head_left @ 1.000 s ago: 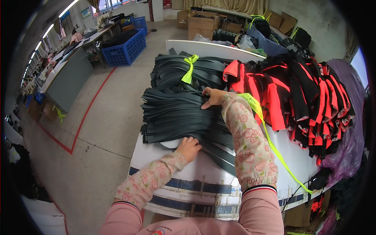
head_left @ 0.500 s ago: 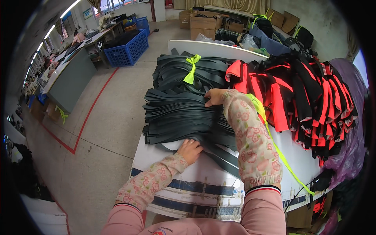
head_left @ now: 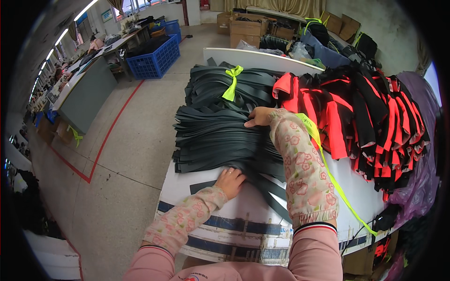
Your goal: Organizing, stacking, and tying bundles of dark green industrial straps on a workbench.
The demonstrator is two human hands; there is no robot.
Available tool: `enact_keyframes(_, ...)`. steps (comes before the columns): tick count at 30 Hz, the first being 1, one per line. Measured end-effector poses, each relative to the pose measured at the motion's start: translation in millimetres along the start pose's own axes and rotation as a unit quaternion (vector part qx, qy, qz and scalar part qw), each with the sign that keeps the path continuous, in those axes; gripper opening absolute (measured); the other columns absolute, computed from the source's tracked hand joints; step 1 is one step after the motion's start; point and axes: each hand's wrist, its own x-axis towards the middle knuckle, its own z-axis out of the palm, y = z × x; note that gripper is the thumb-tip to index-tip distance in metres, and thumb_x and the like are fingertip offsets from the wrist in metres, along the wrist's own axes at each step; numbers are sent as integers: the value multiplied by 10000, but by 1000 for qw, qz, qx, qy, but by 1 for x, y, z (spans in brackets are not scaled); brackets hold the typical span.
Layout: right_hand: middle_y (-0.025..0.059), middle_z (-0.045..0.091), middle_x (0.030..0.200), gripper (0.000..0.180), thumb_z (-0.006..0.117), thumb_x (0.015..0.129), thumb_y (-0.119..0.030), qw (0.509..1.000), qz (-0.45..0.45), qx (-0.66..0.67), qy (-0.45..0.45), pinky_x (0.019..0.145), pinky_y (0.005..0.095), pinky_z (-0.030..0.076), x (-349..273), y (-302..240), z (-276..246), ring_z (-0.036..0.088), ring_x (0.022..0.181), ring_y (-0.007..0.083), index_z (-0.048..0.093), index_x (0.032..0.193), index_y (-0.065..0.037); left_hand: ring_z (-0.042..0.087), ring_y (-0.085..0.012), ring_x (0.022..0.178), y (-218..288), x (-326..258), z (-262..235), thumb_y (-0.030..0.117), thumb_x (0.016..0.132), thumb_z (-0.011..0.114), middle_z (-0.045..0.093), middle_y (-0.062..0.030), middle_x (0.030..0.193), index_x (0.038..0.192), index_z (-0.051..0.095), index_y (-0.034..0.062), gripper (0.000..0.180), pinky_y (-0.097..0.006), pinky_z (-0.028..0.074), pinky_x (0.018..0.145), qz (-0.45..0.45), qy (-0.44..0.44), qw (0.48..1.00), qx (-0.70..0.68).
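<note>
A thick pile of long dark grey strips [head_left: 211, 136] lies across the white table in front of me. My left hand [head_left: 229, 183] is at the pile's near edge, its fingers curled on a loose strip whose end [head_left: 198, 188] sticks out left beside my wrist. Reaching over from the right, my right hand [head_left: 259, 116] is bent round the upper part of the pile, thumb on top; its other fingers are mostly hidden. Behind lies another bundle of strips [head_left: 206, 84], tied with a neon yellow band [head_left: 232, 83]. Flowered sleeve covers wrap both my forearms.
Black and neon coral fabric pieces [head_left: 337, 117] are heaped on the right of the table [head_left: 225, 213]. A long yellow ribbon [head_left: 330, 175] hangs beside my right forearm. A white board [head_left: 262, 58] edges the far side. Blue crates [head_left: 154, 57] stand on the floor at left.
My left hand has shifted slightly right, and the loose strip end now shows apart from the pile, near my wrist. My right hand has stayed nearly in place on the pile.
</note>
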Motion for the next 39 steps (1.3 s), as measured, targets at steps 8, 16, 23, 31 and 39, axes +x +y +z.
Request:
enact_keyframes(8, 197, 662, 1117, 589, 668, 825, -469, 999, -17, 18, 19, 940, 388, 449, 10, 13, 6, 608, 1091, 331, 640, 1171, 6, 516, -284, 1002, 3, -4, -1, 148, 750, 658, 543, -81, 1015, 1054, 632, 98, 309, -401, 417, 851, -3, -18, 1000, 11)
enact_keyframes(16, 217, 684, 973, 486, 634, 848, -439, 993, -38, -39, 105, 851, 425, 482, 29, 37, 8, 648, 965, 355, 687, 1056, -3, 517, -283, 997, 1, 8, 3, 151, 727, 668, 547, -77, 1000, 1035, 634, 97, 314, -398, 422, 842, 6, 2, 1000, -6)
enact_keyframes(23, 228, 652, 788, 517, 691, 806, -456, 990, -96, 26, 103, 690, 446, 457, 44, 62, 18, 631, 736, 316, 662, 874, 55, 558, -300, 880, -10, 4, 19, 176, 694, 645, 564, -98, 863, 875, 640, 81, 205, -444, 453, 699, 28, 20, 999, -24)
enact_keyframes(31, 216, 578, 626, 338, 604, 853, -264, 987, -100, 25, 120, 622, 400, 441, 12, 30, 10, 581, 592, 255, 642, 835, 71, 504, -292, 1012, -4, -7, 37, 249, 642, 722, 531, -102, 990, 941, 594, 77, 367, -403, 396, 827, 27, 89, 995, 31)
enact_keyframes(39, 128, 594, 626, 361, 630, 867, -282, 992, -28, 64, 102, 635, 360, 439, 19, 38, 4, 567, 647, 158, 648, 883, 78, 492, -315, 1067, -7, 0, 40, 251, 670, 711, 525, -123, 1037, 963, 603, 76, 358, -431, 388, 864, 14, 68, 998, 5)
